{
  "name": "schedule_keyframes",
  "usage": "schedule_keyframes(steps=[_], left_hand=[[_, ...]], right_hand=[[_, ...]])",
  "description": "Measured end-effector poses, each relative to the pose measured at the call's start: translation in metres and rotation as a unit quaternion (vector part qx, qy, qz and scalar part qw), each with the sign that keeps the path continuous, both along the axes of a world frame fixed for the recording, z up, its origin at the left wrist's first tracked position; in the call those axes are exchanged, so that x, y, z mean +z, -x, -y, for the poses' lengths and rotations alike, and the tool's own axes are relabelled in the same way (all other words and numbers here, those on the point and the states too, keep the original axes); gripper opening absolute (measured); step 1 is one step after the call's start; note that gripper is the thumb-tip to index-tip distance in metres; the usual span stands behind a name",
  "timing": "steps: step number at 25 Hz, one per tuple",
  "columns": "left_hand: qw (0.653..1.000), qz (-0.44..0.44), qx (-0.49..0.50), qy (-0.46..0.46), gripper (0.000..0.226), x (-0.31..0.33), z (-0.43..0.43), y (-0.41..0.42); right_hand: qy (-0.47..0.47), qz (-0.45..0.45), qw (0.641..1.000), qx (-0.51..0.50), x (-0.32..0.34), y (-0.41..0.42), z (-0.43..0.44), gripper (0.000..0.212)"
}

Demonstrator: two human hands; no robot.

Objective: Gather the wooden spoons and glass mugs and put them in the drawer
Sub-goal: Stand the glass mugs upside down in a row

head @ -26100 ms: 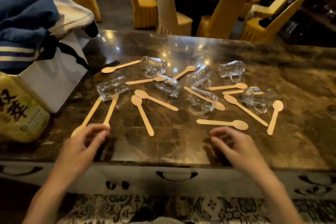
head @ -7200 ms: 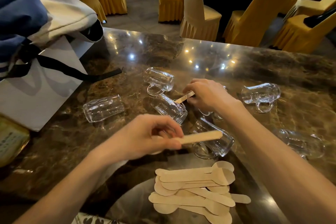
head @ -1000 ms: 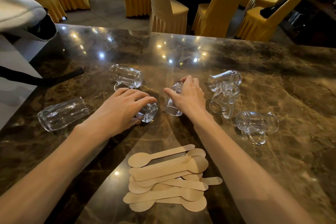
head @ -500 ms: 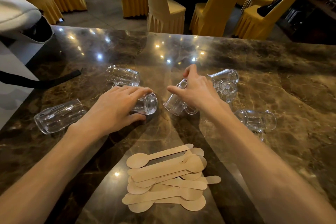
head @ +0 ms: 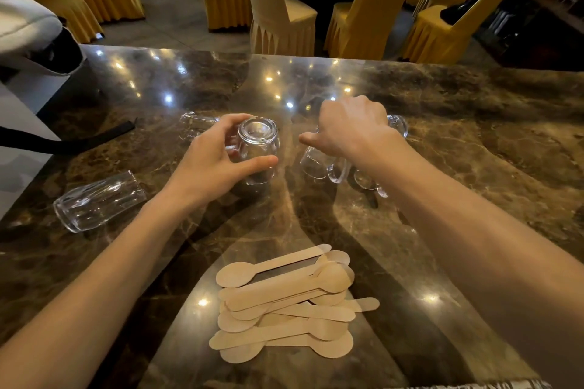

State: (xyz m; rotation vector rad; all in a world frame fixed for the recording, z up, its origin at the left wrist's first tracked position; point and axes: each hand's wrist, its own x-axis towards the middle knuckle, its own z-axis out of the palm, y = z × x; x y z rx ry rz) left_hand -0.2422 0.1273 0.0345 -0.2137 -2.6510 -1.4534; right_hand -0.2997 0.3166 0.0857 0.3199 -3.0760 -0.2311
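Currently, the left hand (head: 215, 164) grips a clear glass mug (head: 257, 148), base toward the camera. The right hand (head: 350, 126) curls around a second clear glass mug (head: 314, 164). Lift both clear of neighbouring glassware. The pale wooden spoons (head: 284, 303) lie stacked nearby on the dark marble tabletop (head: 474, 136).

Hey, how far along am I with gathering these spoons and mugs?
Done: the wooden spoons lie gathered in one pile near the front edge. In hand: the left hand grips a glass mug, the right hand holds a second mug. Left: the side-lying mug and the far mug behind the left hand lie loose; everything has yet to go into the drawer, which isn't in view.
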Motion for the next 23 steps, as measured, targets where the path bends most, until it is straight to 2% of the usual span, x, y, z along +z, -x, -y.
schedule_keyframes(steps=[5,7,12,18,23], left_hand=[[0.987,0.070,-0.085,-0.114,0.070,-0.012,-0.003,0.008],[0.983,0.091,-0.106,-0.121,0.066,-0.016,-0.001,0.011],[0.977,0.113,-0.133,-0.123,0.065,-0.020,0.002,0.014],[0.969,0.129,-0.179,-0.111,0.067,-0.018,0.004,0.016],[0.972,0.136,-0.192,-0.004,0.079,-0.009,0.008,0.017]], right_hand=[[-0.090,0.016,0.996,0.006,-0.005,0.007,0.002,0.036],[-0.094,0.026,0.995,0.014,-0.008,0.008,0.001,0.033],[-0.098,0.037,0.994,0.041,-0.019,0.007,-0.001,0.038],[-0.073,0.029,0.997,0.017,-0.023,0.007,0.000,0.033],[-0.089,0.017,0.996,-0.014,-0.029,0.004,0.001,0.025]])
